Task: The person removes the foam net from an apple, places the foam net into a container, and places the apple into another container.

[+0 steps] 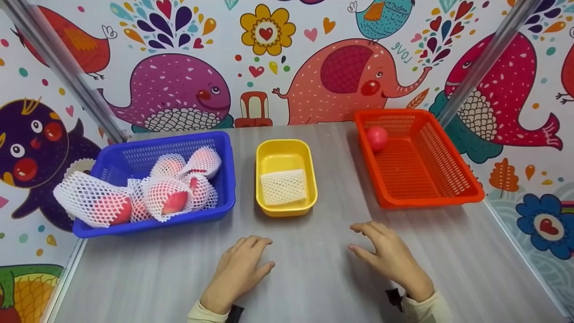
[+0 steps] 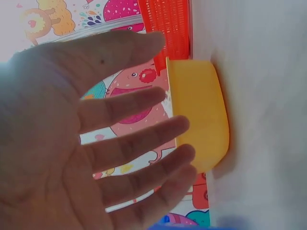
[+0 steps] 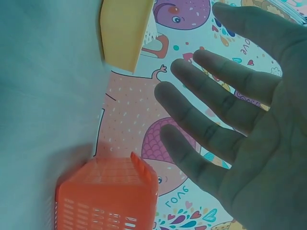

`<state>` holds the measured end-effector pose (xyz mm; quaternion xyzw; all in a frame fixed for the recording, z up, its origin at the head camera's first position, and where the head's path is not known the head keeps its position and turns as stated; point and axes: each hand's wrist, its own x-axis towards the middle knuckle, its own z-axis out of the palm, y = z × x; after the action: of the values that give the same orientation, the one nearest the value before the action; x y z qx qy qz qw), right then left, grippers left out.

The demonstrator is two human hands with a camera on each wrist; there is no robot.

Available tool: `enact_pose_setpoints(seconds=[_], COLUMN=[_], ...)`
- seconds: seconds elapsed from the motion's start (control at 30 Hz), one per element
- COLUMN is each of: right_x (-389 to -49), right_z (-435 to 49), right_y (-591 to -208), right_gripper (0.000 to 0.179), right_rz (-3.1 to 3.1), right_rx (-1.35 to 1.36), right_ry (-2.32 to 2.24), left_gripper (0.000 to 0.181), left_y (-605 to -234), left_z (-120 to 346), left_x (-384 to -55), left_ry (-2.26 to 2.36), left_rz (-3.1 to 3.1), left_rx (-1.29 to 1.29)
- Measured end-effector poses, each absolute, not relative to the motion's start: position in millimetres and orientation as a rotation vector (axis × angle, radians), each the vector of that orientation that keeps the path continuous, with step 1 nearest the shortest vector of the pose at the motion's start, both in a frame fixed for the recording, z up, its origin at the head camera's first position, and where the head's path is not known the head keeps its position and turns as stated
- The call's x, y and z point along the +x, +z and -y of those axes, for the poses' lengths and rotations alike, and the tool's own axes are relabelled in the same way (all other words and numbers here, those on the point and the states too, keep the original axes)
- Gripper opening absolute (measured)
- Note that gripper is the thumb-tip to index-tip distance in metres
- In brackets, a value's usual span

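Note:
My left hand (image 1: pixel 240 271) is above the table in front of the yellow tub (image 1: pixel 287 210), holding nothing; the left wrist view shows its fingers spread. Across from it, my right hand (image 1: pixel 392 258) hovers near the front of the orange-red basket (image 1: pixel 428 202), also with nothing in its fingers. A flat white foam fruit net (image 1: pixel 283 187) lies inside the tub. In the blue basket (image 1: pixel 157 226) at left are several reddish round fruits, each in a white foam net, one fruit (image 1: pixel 175 202) showing through its sleeve. A bare pinkish-red ball-like thing (image 1: pixel 377 137) sits in the orange-red basket's far left corner.
The grey table (image 1: pixel 309 287) runs back to a wall (image 1: pixel 269 103) printed with cartoon animals. Metal posts (image 1: pixel 74 76) stand at both rear corners. One netted fruit (image 1: pixel 112 208) lies against the blue basket's front rim, its net reaching over the left side.

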<state>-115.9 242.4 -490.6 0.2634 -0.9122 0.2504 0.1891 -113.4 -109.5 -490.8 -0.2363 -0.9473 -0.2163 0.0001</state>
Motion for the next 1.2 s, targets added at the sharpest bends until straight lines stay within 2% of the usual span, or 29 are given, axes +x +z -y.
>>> enact_pose_setpoints(seconds=[0.13, 0.23, 0.43, 0.53, 0.7, 0.83, 1.03, 1.2], right_x=[-118, -118, -115, -114, -110, -108, -106, -105], right_z=[-242, -242, -242, -242, -240, -238, -238, -240], right_y=[-492, -494, -496, -498, -502, -506, -510, -513], right_gripper=[0.039, 0.038, 0.037, 0.035, 0.030, 0.026, 0.022, 0.022], right_rz=[2.558, 2.570, 2.664, 2.689, 2.703, 2.703, 2.720, 2.755], right_rx=[0.773, 0.773, 0.713, 0.698, 0.699, 0.712, 0.704, 0.696], right_ry=[0.723, 0.739, 0.772, 0.797, 0.874, 0.933, 0.980, 1.016], left_gripper=[0.032, 0.031, 0.041, 0.050, 0.071, 0.084, 0.088, 0.091], left_y=[-477, -454, -392, -379, -386, -400, -411, -412], left_z=[130, 162, 240, 273, 310, 321, 313, 301], left_x=[-114, -120, -149, -164, -190, -206, -222, -233], left_ry=[-0.641, -0.527, -0.399, -0.377, -0.405, -0.378, -0.270, -0.420], left_rz=[2.820, 2.694, 2.734, 2.793, 2.949, 3.151, 3.250, 3.302], left_rx=[-0.646, -0.546, -0.436, -0.440, -0.437, -0.383, -0.477, -0.538])
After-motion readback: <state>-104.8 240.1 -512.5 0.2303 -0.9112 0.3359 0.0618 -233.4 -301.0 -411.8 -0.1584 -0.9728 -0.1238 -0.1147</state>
